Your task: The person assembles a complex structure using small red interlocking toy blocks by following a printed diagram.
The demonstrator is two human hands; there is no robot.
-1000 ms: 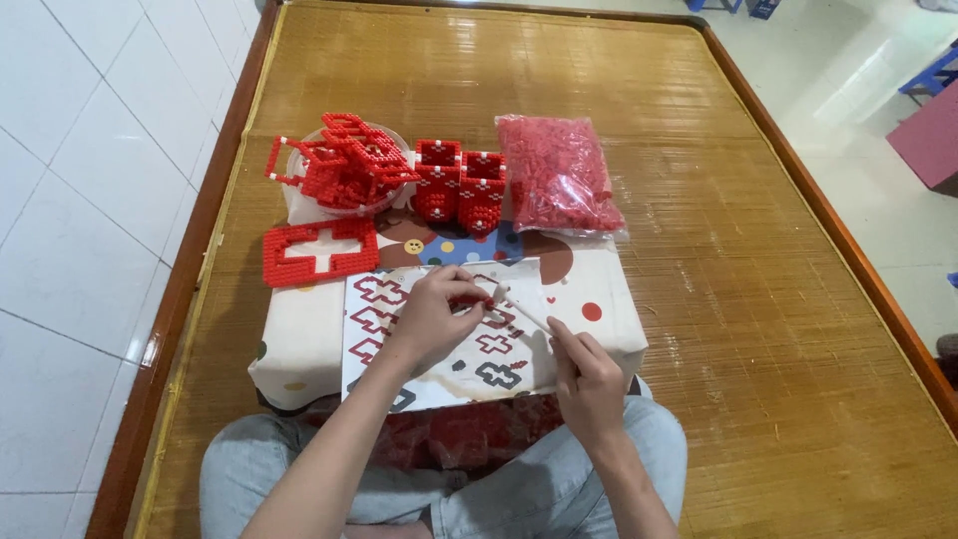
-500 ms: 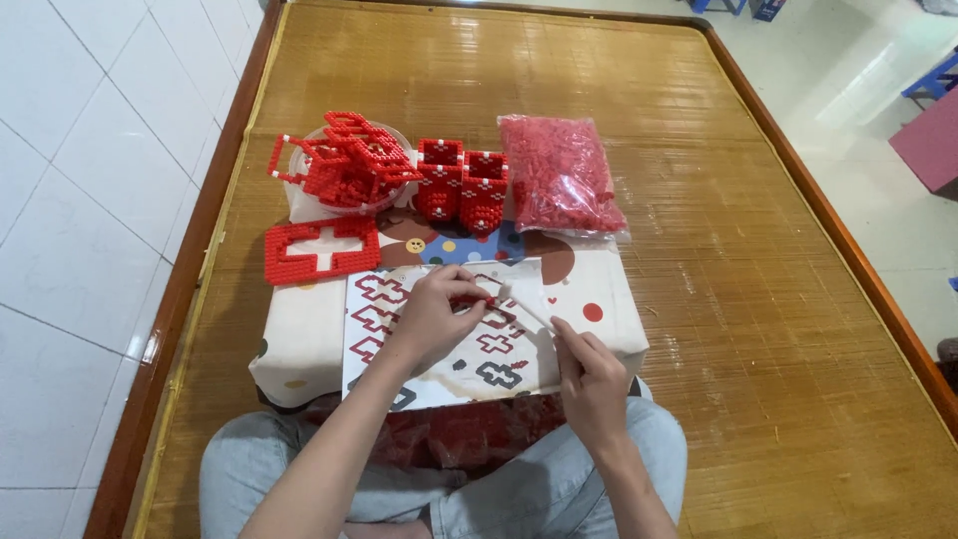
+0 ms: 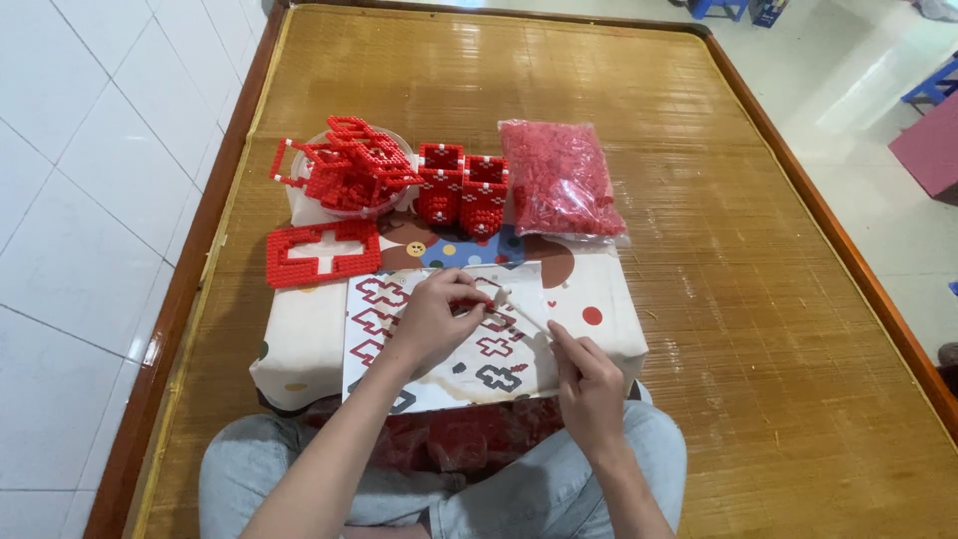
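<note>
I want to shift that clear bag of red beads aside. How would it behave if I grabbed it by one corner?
The bag of red beads looks full and soft-walled, so it would probably sag and shift. It lies flat, so rolling seems unlikely. Thin plastic may be slippery.

A wide woven bamboo mat with a dark wooden frame (image 3: 699, 299) carries a small cloth-covered low table (image 3: 609, 329) at its near left. On the cloth's far edge lies a clear bag of red beads (image 3: 559, 180).

Clear bag of red beads (image 3: 559, 180) behind pattern sheet (image 3: 449, 339).
</note>
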